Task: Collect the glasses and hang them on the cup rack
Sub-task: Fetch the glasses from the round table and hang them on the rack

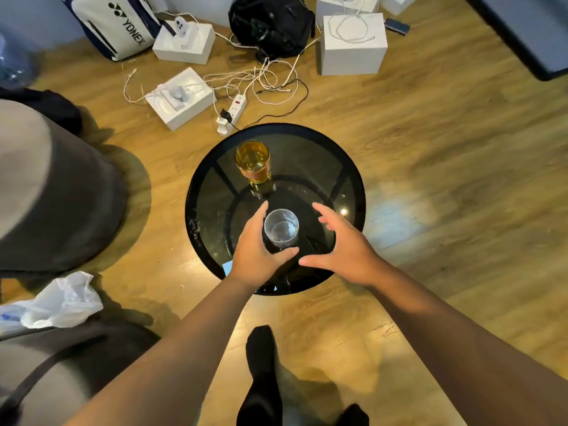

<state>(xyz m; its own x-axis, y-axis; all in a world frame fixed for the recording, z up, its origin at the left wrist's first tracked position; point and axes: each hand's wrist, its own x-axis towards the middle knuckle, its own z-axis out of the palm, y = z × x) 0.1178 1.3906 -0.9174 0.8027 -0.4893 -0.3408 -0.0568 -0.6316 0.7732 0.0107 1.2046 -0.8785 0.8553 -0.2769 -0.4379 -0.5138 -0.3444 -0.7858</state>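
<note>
A clear glass [281, 227] stands upright on the round black glass table [347, 167], near its front. My left hand [256, 253] curls around the glass's left side, fingers along the wall and thumb below it, apparently touching. My right hand [341, 245] hovers open to the right of the glass, fingers spread, a gap between it and the glass. An amber glass [253, 161] stands upright at the back of the table, away from both hands. No cup rack is in view.
A dark seat [46, 192] stands left of the table. White boxes [179, 98], cables and a power strip [235, 110] lie on the wooden floor behind it. A white plastic bag [66, 301] lies at lower left. A black bag [272, 24] sits at the back.
</note>
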